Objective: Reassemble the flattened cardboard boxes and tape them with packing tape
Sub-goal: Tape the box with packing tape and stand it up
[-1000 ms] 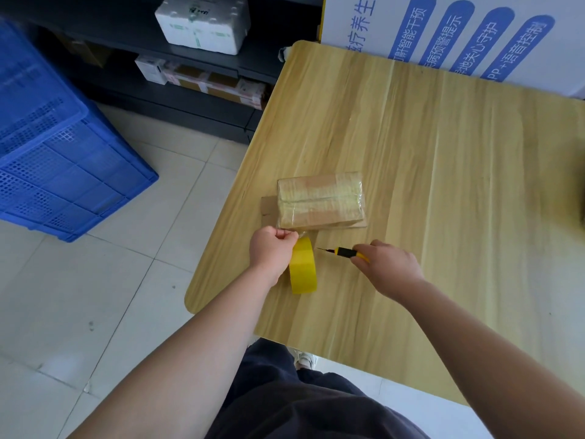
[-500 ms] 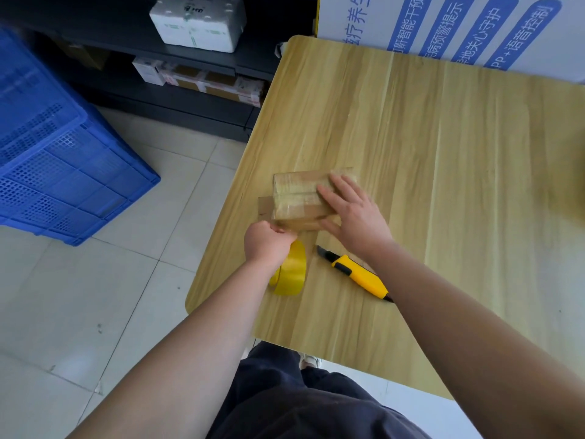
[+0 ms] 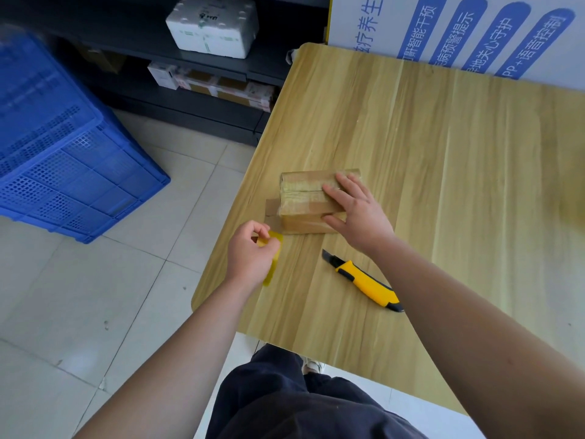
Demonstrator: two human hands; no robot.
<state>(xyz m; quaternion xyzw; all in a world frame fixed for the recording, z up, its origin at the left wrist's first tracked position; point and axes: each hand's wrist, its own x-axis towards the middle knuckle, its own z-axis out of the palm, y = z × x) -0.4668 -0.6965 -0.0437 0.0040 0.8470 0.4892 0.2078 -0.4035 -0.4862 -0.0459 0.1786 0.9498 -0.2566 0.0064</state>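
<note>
A small taped cardboard box [image 3: 304, 198] stands near the left edge of the wooden table [image 3: 443, 153], on top of a flat piece of cardboard [image 3: 272, 213]. My right hand [image 3: 357, 210] rests flat on the box's top right part, thumb against its near side. My left hand [image 3: 250, 255] grips the yellow roll of packing tape [image 3: 273, 258] just in front and to the left of the box, lifted at the table's edge. A yellow and black utility knife [image 3: 364, 282] lies on the table in front of the box, blade out.
A blue plastic crate [image 3: 63, 153] stands on the tiled floor at the left. Dark shelves [image 3: 221, 83] behind it hold a white foam box [image 3: 212, 23] and packages. A white and blue printed board [image 3: 459, 36] stands along the table's far edge.
My right hand let go of the knife, which now lies on the table, and moved onto the box. My left hand drew the tape roll left and away from the box.
</note>
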